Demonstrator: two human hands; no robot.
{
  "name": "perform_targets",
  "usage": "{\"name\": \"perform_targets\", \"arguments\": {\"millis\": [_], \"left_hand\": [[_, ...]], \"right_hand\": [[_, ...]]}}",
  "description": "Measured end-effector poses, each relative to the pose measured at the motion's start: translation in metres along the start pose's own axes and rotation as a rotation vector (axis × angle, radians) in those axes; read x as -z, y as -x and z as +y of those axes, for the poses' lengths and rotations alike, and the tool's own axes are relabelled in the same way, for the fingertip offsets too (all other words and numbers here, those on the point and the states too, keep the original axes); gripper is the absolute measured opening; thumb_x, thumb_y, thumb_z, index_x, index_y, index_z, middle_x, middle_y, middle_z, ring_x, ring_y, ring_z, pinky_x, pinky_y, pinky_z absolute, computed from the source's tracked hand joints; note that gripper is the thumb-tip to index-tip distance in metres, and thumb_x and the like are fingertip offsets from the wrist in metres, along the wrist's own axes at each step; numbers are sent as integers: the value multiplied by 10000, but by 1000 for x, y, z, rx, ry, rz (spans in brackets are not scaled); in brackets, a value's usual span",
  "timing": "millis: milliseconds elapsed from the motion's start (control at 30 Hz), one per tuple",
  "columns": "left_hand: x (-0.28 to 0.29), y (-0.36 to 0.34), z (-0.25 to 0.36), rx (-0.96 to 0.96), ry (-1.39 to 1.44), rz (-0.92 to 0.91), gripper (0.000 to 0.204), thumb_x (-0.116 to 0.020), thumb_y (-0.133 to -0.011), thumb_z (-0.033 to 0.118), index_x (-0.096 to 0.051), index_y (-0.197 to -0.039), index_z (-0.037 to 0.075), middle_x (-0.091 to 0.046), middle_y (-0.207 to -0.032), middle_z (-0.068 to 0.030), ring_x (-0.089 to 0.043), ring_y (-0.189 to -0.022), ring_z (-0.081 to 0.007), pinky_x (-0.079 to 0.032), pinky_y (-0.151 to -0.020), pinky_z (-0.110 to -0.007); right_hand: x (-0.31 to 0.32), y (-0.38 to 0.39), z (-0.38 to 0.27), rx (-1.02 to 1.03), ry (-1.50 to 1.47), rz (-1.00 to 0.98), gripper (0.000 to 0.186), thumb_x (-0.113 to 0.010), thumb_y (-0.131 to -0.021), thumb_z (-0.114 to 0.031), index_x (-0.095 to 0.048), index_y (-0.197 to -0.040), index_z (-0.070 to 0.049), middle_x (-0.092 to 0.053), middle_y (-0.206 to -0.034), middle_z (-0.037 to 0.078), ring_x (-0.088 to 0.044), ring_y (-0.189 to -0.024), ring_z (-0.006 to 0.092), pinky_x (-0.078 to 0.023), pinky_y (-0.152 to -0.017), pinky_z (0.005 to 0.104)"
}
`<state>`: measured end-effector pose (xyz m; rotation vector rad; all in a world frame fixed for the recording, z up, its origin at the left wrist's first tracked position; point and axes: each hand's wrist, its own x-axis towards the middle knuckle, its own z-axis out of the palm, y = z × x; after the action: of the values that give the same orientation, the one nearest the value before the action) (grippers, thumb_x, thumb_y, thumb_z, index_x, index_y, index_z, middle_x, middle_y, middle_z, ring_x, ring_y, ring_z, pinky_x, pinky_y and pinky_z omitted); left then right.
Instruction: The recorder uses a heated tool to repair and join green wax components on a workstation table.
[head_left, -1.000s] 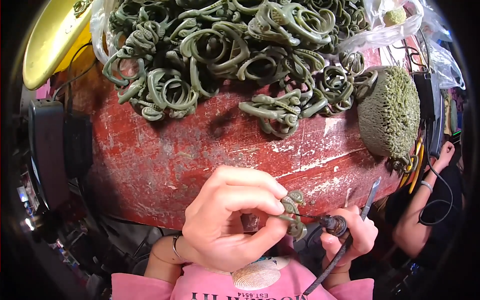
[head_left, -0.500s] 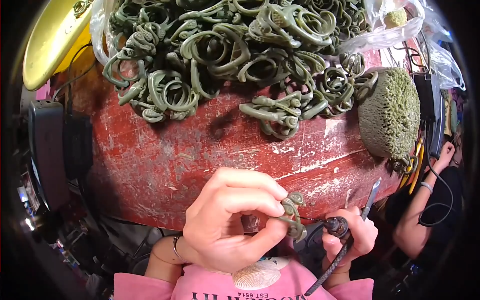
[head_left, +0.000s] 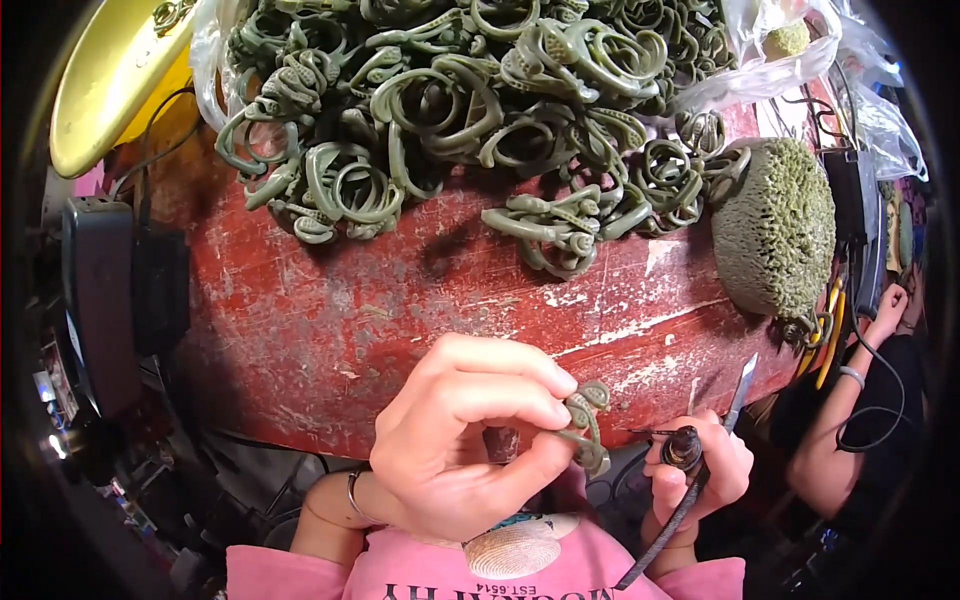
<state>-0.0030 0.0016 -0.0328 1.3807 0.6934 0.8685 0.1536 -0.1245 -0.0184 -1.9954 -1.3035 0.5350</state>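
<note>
Open tabletop ahead of both hands, hemmed in beyond and at the sides.
Ahead of the left hand (head_left: 480,430), a bare band of red table (head_left: 380,300) leaves room to pass sideways; farther out, heaped green ring-like pieces (head_left: 430,110) block the way. A porous block (head_left: 775,230) stands ahead and right of the right hand (head_left: 705,465), whose blade (head_left: 742,390) juts forward. Between the hands, only a narrow gap separates the held green piece (head_left: 592,440) from the tool's thin tip (head_left: 648,431).

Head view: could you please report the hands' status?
Left hand pinching curled green waxy-looking piece. Right hand holding black thin-tipped tool and silver blade, tool's tip clear of piece. Gap unobstructed.
</note>
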Motion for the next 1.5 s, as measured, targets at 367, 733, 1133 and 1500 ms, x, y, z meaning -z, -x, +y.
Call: {"name": "perform_targets", "arguments": {"millis": [367, 733, 1133, 1500], "left_hand": [[5, -4, 3, -17, -81, -84, 247, -553, -731, -158, -398, -864, -19, -448, -909, -163, -619, -697, -191, -577, -644, -293], [8, -4, 1, -48, -92, -131, 219, -571, -770, -97, -388, -860, -18, -433, -896, -155, -621, -691, -215, -573, -627, -309], [5, -4, -5, -102, -99, -121, 205, -545, -793, -95, -380, -883, -12, -441, -900, -159, -624, -702, -243, -563, -629, -330], [4, -3, 0, -61, -103, -87, 172, -491, -783, -134, -505, -920, -33, -454, -915, -149, -626, -729, -252, -551, -642, -324]], "right_hand": [[-4, 4, 1, -27, -24, 85, 401, -729, -682, -409, -613, -773, -37, -575, -572, 40, -556, -456, 148, -420, -423, 243], [-2, 1, 0, -5, -23, 51, 374, -750, -667, -368, -614, -781, -39, -581, -581, 42, -564, -467, 149, -430, -435, 243], [-1, -2, 4, 41, -7, 42, 351, -758, -654, -335, -615, -770, -36, -582, -578, 46, -566, -468, 151, -432, -438, 241], [-10, 9, 16, -41, -126, 411, 417, -717, -681, -396, -619, -753, 2, -580, -559, 66, -531, -434, 162, -427, -428, 255]]}}
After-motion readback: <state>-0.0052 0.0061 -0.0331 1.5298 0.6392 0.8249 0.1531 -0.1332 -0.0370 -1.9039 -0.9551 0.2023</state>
